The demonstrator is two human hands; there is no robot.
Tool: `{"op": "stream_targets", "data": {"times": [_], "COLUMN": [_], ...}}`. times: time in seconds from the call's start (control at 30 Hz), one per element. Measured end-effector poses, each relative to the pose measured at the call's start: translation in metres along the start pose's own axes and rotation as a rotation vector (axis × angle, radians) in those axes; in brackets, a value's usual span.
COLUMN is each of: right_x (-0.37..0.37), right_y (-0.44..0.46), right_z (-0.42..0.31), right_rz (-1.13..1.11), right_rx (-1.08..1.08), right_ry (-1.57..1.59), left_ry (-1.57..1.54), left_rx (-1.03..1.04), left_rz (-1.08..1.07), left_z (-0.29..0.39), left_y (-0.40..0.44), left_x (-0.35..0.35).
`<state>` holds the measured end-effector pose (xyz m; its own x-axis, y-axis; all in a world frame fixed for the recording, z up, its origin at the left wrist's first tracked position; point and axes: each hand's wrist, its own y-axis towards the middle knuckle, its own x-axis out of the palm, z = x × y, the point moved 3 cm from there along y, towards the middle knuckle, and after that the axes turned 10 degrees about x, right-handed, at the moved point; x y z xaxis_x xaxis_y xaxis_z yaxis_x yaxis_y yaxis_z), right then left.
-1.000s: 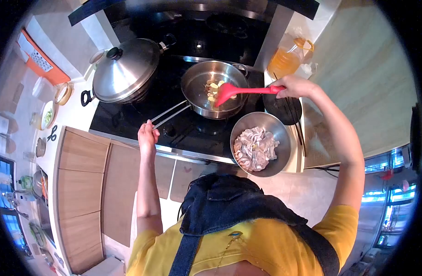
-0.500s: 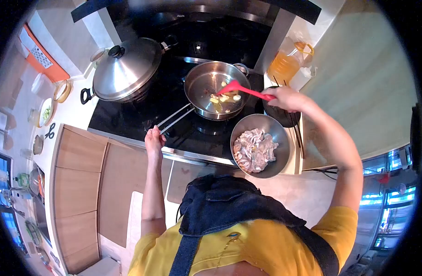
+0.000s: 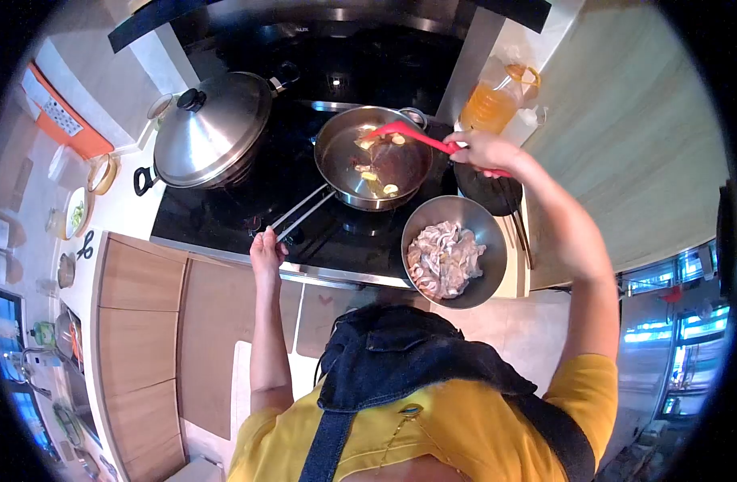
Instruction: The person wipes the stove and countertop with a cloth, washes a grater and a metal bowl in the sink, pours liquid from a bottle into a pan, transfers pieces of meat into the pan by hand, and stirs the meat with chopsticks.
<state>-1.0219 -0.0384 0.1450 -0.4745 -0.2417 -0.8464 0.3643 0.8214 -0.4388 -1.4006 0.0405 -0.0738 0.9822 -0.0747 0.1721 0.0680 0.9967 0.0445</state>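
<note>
1. Red long-handled spatula (image 3: pixel 421 135) has been shifted to far side of round steel pan (image 3: pixel 331 158) on black stovetop (image 3: pixel 212 210).
2. Spatula clamped in fingers of right hand (image 3: pixel 482 153).
3. Pan's twin-rod handle (image 3: pixel 300 206) clamped, near left, by left hand (image 3: pixel 268 252).

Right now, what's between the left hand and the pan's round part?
The long handle of the pan lies there, held in the left hand; the head view shows it.

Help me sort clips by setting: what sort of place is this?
A kitchen, probably a home one: there's a black cooktop, a lidded pot on it, and a long-handled pan.
</note>
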Motion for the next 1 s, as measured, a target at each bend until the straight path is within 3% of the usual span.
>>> {"op": "stream_targets", "data": {"times": [0.13,0.2,0.33,0.43,0.47,0.53,0.73,0.87,0.93,0.97,1.0], "right_x": [0.043,0.053,0.034,0.003,0.003,0.007,0.029,0.026,0.029,0.032,0.033], "right_y": [0.025,0.001,-0.039,-0.067,-0.058,-0.052,-0.043,-0.054,-0.047,-0.048,-0.049], "right_z": [0.007,0.005,0.028,0.015,0.012,0.016,0.034,0.033,0.038,0.037,0.04], "right_rz": [0.012,-0.002,0.011,-0.028,0.043,-0.002,-0.143,-0.053,-0.052,0.005,0.006], "right_rx": [-0.045,-0.018,-0.163,-0.015,-0.138,0.056,0.06,0.013,-0.021,-0.177,-0.181], "right_ry": [0.215,0.155,-0.009,-0.087,-0.102,0.08,0.289,0.236,0.062,-0.054,-0.052], "left_ry": [0.007,0.012,-0.015,0.001,0.003,0.015,-0.036,0.005,0.022,0.014,0.017], "left_rx": [0.007,-0.011,-0.001,-0.001,-0.003,-0.026,-0.015,-0.003,-0.032,-0.004,-0.001], "left_rz": [-0.027,-0.033,-0.027,-0.032,-0.038,-0.042,-0.051,-0.053,-0.058,-0.076,-0.075], "left_z": [0.001,0.001,0.0,-0.002,-0.001,0.0,0.003,0.003,0.003,0.003,0.002], "left_y": [0.0,-0.001,-0.001,-0.001,-0.001,0.0,0.0,-0.003,-0.002,-0.001,0.0], "left_x": [0.0,-0.001,-0.001,0.0,-0.001,-0.001,-0.002,0.0,-0.001,-0.001,-0.003]}}
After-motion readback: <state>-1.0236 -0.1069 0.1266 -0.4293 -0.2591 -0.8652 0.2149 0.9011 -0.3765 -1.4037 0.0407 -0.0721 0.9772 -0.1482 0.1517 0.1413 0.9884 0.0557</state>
